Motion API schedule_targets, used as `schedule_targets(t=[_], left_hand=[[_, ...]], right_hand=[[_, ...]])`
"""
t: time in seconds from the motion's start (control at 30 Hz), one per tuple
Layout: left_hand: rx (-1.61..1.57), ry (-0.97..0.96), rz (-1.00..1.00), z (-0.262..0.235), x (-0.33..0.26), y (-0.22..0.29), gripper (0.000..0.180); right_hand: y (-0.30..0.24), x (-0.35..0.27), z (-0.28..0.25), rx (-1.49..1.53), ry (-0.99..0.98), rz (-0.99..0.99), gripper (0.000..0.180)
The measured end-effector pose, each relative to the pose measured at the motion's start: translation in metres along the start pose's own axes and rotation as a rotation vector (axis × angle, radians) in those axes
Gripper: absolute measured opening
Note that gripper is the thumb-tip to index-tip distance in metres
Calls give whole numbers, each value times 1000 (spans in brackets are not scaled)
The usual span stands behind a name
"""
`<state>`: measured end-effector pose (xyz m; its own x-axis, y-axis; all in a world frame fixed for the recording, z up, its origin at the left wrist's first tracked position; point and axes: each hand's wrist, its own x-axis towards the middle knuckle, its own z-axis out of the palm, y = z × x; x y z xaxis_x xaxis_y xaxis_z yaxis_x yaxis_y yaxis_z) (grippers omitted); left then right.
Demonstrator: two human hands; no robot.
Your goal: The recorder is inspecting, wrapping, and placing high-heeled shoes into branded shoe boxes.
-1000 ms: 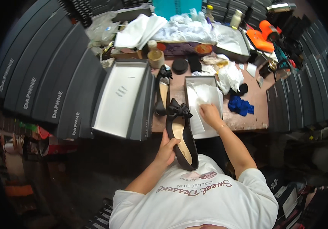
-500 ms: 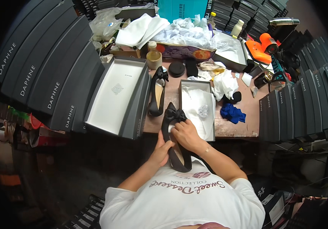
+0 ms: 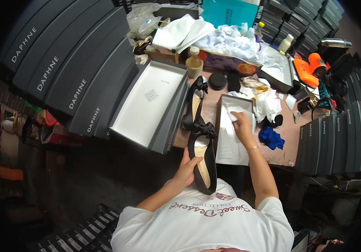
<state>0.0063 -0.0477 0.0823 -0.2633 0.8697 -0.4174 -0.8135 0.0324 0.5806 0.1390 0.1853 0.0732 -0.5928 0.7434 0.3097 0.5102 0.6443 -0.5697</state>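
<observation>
The left hand (image 3: 187,168) stays closed around the heel end of a black bow shoe (image 3: 203,157), fingers wrapped along its left side and thumb across the opening, holding it just off the near edge of the worktable (image 3: 287,138) and close to the person's chest; the bow sits at the end farthest from that grip. What has changed is the right hand (image 3: 242,124); half a second ago it was down on the shoe beside the left hand, and now it has let go and reached up and to the right into the open shoebox (image 3: 233,132), where its fingers press on the white tissue paper (image 3: 231,143) lining it; the hand looks loosely curled on the paper, though I cannot tell whether it pinches a fold or merely flattens it. So the shoe now hangs from one hand alone, and attention seems, as I judge it, to have passed from the shoe to readying the box. Beyond the gripped shoe's toe lies the second black shoe (image 3: 194,103), touching it bow to bow; left of the grip stands an open box lid (image 3: 149,105); right of the right hand lie a blue cloth (image 3: 271,137) and crumpled white paper (image 3: 268,105).
</observation>
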Motion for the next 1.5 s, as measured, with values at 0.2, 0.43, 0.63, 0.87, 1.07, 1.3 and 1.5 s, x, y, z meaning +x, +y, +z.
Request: schedule_targets(t=[0.2, 0.43, 0.63, 0.87, 1.07, 1.3, 1.5], left_hand=[[74, -28, -35, -2, 1, -5, 74], [91, 0, -9, 13, -9, -15, 80], [90, -26, 23, 19, -13, -17, 77], [141, -58, 51, 15, -14, -13, 73], [77, 34, -34, 14, -14, -9, 64], [49, 0, -37, 13, -9, -15, 65], [68, 45, -18, 1, -7, -18, 73]], right_hand=[[-118, -42, -12, -121, -447, -116, 31], [-110, -42, 40, -424, -206, -99, 65], [-111, -36, 41, -295, -146, -88, 83], [-78, -35, 0, 561, -207, 25, 92], [-38, -15, -34, 129, -308, 41, 72], [47, -39, 2, -686, -397, -203, 15], [-109, -46, -60, 420, -306, 74, 37]])
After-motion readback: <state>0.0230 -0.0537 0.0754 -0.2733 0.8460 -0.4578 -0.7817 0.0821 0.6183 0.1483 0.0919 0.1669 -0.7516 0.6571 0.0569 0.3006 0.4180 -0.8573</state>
